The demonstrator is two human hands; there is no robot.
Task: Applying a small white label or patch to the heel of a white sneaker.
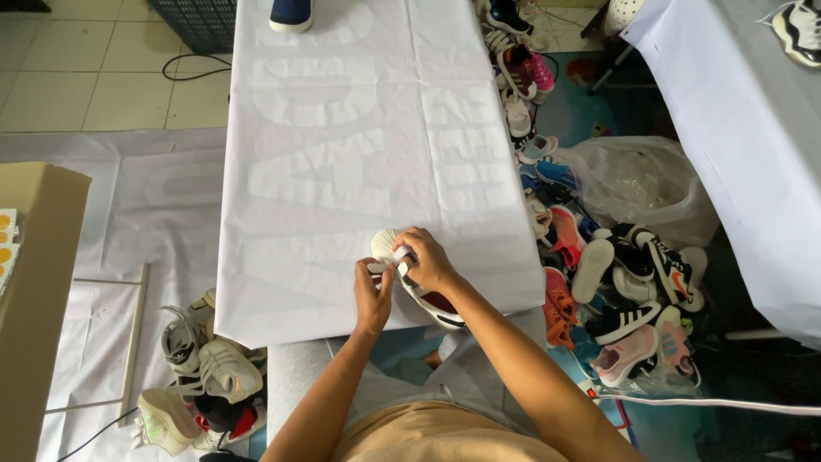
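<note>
Both hands grip a shoe (416, 291) at the table's (342, 154) near edge: the left hand (374, 295) closed on its side, the right hand (425, 261) closed over its top.

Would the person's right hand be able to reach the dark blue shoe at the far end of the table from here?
Probably not without leaning: the right hand is busy on the white shoe at the near edge, while the dark blue shoe sits across the bare table.

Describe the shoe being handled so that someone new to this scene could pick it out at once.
On the white-covered table, look at the near edge, where the left hand and right hand meet. The white shoe lies under them, the only one there; the dark blue shoe sits at the far edge.
</note>
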